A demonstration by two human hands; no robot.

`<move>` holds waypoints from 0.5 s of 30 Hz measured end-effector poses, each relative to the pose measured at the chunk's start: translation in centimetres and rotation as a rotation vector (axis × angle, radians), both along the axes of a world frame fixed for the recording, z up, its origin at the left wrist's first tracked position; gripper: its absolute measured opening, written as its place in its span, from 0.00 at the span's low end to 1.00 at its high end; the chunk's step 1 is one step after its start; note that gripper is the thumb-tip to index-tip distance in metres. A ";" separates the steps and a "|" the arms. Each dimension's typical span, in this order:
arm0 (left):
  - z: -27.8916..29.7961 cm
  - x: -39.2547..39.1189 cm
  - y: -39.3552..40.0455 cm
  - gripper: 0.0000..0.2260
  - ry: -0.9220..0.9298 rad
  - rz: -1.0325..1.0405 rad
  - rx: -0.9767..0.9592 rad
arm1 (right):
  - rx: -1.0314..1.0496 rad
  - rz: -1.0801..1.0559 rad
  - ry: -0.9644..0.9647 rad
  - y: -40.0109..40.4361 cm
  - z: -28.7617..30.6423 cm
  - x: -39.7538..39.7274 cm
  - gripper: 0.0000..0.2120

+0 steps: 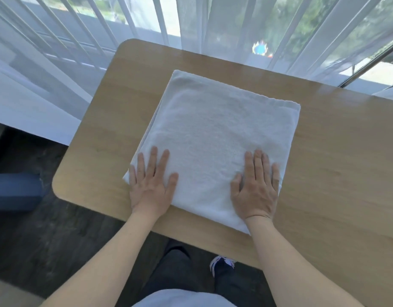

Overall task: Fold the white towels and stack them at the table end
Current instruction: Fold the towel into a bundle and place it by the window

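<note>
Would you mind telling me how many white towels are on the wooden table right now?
1. The folded white terry towel lies mid-table, under both flat hands, left hand and right hand. No other towel shows; the table's right end runs out of frame.

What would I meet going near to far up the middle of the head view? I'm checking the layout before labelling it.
Dark trousers → near edge of the wooden table → the two hands, left hand and right hand, flat on the near part of the white towel → bare tabletop → sheer curtain.
</note>
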State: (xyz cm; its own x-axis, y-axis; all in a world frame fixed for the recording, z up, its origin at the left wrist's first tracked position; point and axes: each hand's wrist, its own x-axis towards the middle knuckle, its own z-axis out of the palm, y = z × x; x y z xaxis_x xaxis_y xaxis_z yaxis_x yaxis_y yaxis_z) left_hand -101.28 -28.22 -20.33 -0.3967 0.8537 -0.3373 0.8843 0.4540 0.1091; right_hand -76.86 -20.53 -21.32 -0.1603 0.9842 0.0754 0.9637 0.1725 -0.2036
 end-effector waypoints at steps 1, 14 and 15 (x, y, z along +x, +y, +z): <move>0.1 0.4 -0.1 0.29 -0.031 0.077 0.002 | -0.004 -0.001 0.002 -0.1 0.1 0.0 0.29; -1.5 2.7 5.3 0.27 -0.444 -0.017 0.341 | -0.071 -0.409 0.087 -4.0 1.6 -2.3 0.28; -1.6 1.7 7.0 0.27 -0.445 -0.130 0.370 | -0.081 -0.490 0.111 -4.6 1.7 -3.3 0.27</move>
